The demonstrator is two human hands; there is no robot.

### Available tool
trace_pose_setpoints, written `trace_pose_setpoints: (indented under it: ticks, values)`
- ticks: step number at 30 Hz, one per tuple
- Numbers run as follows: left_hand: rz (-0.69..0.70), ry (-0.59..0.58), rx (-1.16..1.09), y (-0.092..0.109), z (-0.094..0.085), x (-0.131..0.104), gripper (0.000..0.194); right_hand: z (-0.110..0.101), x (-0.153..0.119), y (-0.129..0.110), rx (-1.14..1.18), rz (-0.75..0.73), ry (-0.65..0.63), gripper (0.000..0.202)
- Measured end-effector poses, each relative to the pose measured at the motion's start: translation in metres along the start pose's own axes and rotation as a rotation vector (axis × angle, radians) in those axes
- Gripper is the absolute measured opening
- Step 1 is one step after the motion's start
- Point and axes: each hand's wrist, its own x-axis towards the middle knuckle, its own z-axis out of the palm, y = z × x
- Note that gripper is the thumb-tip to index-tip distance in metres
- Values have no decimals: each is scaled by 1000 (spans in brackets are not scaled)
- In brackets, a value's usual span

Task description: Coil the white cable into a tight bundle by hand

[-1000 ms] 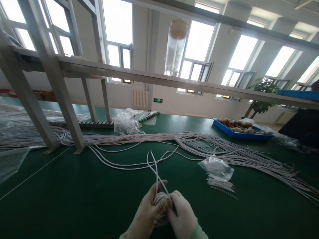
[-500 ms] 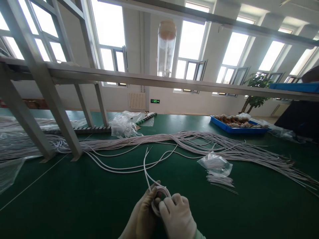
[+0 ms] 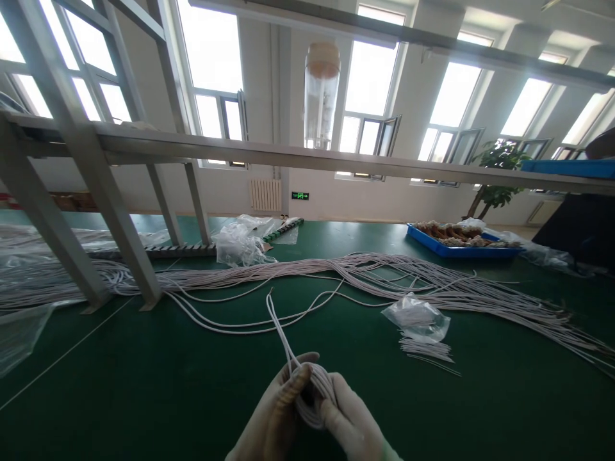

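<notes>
A small coil of white cable (image 3: 321, 383) is held between both gloved hands near the bottom centre of the head view. My left hand (image 3: 283, 400) grips its left side, with the thumb over the strands. On the right side, my right hand (image 3: 350, 413) pinches the coil between thumb and fingers. Two loose cable ends (image 3: 276, 317) stick up from the coil over the green tabletop (image 3: 192, 384). My palms and some fingertips are hidden behind the coil.
A long bundle of pale cables (image 3: 250, 272) crosses the table beyond my hands. Short white strips (image 3: 425, 349) lie by a clear plastic bag (image 3: 417, 317). A blue tray (image 3: 461, 250) stands at the back right. Metal shelf posts (image 3: 120, 224) rise at left.
My right hand has turned and now holds the coil's right side with its thumb in front. The coil is tilted and shows more of its loops. Its loose ends have swung left and closer together.
</notes>
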Motion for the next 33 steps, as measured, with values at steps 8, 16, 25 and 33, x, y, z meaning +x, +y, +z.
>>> trace_pose_setpoints:
  ticks: [8,16,25,33]
  values:
    - [-30,187,-66,6,22,-8,46,12,7,14,-551,71,317,44]
    - [52,230,-46,8,27,-15,56,24,39,36,-1059,260,210,63]
    - [27,202,-129,1,21,1,60,34,28,23,-1034,247,288,62]
    - [-1,233,-125,-10,18,19,56,42,40,31,-971,206,338,69]
